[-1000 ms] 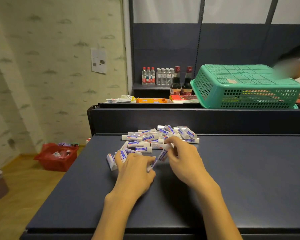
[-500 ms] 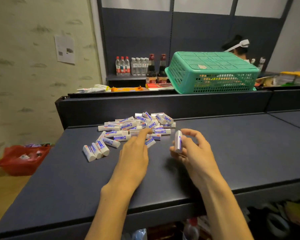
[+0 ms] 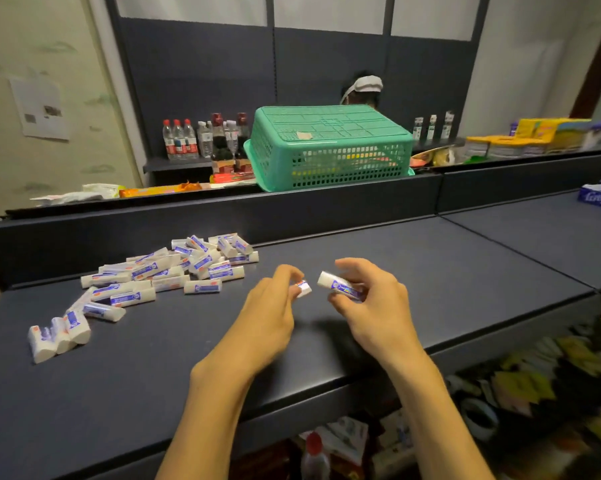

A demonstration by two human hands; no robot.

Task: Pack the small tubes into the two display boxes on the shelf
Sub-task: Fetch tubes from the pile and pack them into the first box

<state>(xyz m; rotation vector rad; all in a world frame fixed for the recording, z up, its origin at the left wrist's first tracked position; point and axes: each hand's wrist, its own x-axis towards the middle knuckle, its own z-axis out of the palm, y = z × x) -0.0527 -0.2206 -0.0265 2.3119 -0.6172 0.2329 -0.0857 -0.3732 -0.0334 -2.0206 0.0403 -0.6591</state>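
Dark shelf carries both hands. Right hand now pinches one tube lying crosswise, upright a moment ago; left hand has lifted off the pile, pinching another tube. Beyond, loose tubes lie scattered every way.

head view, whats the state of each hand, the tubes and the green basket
left hand: pinches a small tube
right hand: grips another tube
tube pile: loose on the shelf, unpacked
green basket: upside down over goods
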